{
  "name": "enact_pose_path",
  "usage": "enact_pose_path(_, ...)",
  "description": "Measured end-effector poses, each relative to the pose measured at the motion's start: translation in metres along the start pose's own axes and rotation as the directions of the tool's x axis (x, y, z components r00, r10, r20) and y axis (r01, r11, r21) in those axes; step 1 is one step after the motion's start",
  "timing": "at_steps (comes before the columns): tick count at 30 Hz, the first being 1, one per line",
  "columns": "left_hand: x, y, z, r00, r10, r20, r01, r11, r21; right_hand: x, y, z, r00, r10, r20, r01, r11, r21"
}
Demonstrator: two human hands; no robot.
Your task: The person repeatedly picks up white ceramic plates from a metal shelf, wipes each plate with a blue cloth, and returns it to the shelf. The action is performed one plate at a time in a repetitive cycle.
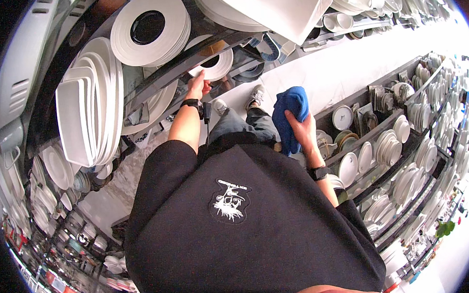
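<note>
My left hand (199, 86) is at the rim of a white plate with a dark centre (218, 67) on a lower shelf; whether its fingers grip the rim I cannot tell. In my right hand (301, 131) is a bunched blue cloth (292, 102), held out over the aisle. Above my left hand, a stack of wide-rimmed white plates with a black centre (179, 41) lies on the upper shelf. Nested white rectangular dishes (76, 124) stand to the left of that stack. A large white square dish (278, 3) juts out at the top.
Dark shelf edges (162, 78) run close by my left arm. Racks full of white plates (348, 167) stand near my right elbow. White cups (337, 22) sit on a shelf at the top right. A pale tiled floor (331, 80) runs between the shelves.
</note>
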State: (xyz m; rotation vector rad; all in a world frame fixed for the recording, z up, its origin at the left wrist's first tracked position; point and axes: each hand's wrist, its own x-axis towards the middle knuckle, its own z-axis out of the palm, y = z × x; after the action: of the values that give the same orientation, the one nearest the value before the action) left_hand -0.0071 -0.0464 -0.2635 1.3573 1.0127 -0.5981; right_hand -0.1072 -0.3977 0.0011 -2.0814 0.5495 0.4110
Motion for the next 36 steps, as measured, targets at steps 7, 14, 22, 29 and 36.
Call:
enact_pose_path(7, -0.001, -0.01, 0.002, 0.989, 0.133, 0.059, -0.108, 0.941, -0.321, -0.009, 0.009, 0.01, 0.997, -0.071, 0.021, 0.071, 0.997, -0.039)
enact_pose_path(14, -0.016, -0.009, -0.003, 0.975, 0.214, 0.062, -0.173, 0.902, -0.395, -0.007, 0.021, 0.022, 0.986, -0.14, 0.09, 0.147, 0.986, -0.076)
enact_pose_path(22, -0.077, 0.013, -0.044, 0.958, 0.239, 0.158, -0.189, 0.942, -0.276, 0.007, -0.006, 0.052, 0.952, -0.23, 0.2, 0.205, 0.969, 0.136)
enact_pose_path(29, -0.136, -0.01, -0.102, 0.947, 0.186, 0.261, -0.183, 0.982, -0.036, 0.025, -0.032, 0.073, 0.943, -0.24, 0.232, 0.149, 0.924, 0.352)
enact_pose_path(36, -0.213, -0.023, -0.109, 0.935, 0.197, 0.294, -0.239, 0.964, 0.115, 0.034, -0.028, 0.077, 0.951, -0.184, 0.249, 0.071, 0.913, 0.403)
